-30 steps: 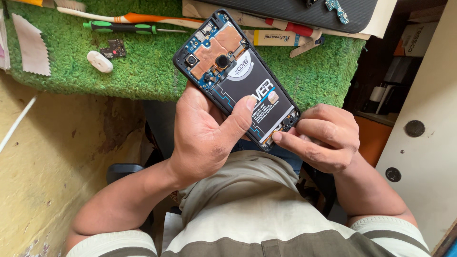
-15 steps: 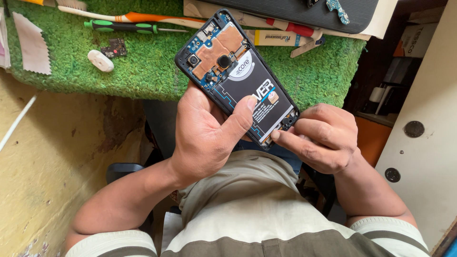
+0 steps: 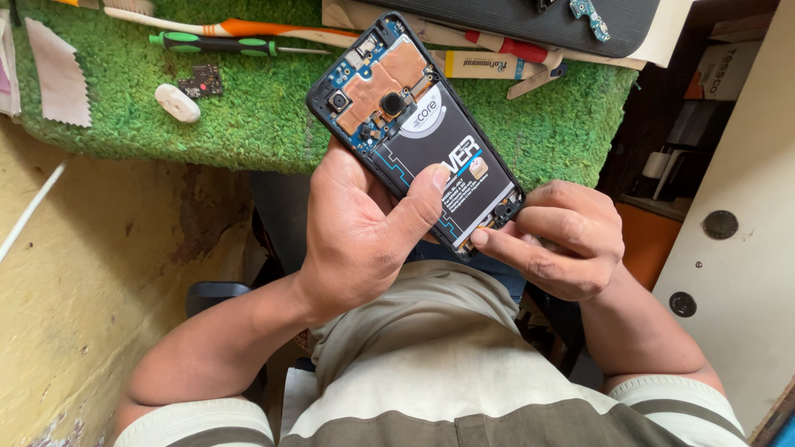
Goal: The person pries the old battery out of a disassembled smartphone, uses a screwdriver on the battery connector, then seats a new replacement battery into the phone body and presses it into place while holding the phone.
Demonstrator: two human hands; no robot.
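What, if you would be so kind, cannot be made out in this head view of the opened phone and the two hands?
- Underside of the opened phone: faces away, covered by the left hand.
- Its lower end: hidden by the right hand fingers.
- Small circuit board on the green mat: too small for detail.
- Orange-handled tool: cut off by the top edge.

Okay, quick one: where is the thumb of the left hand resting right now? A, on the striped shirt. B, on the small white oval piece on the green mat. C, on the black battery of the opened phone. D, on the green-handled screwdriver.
C: the left hand cradles the opened black phone with its back cover off from beneath, and its thumb lies across the phone's black battery, while the right hand pinches at the phone's lower end.
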